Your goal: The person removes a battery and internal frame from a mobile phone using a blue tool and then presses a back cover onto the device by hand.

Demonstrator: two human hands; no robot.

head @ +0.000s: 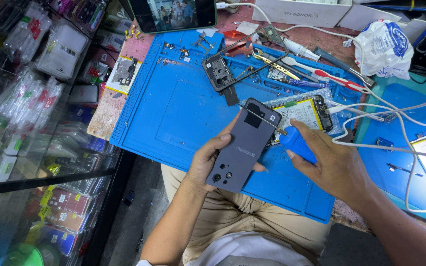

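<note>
The phone back cover point(242, 148) looks like matt grey plastic, smooth. The screwdriver point(282, 133) has a thin shiny metal shaft and a smooth blue plastic handle. The blue repair mat point(173, 108) looks like matt rubber with ribbed edges. The white bag point(383, 47) is thin, crinkled plastic. The trousers point(232, 216) are beige cloth.
</note>
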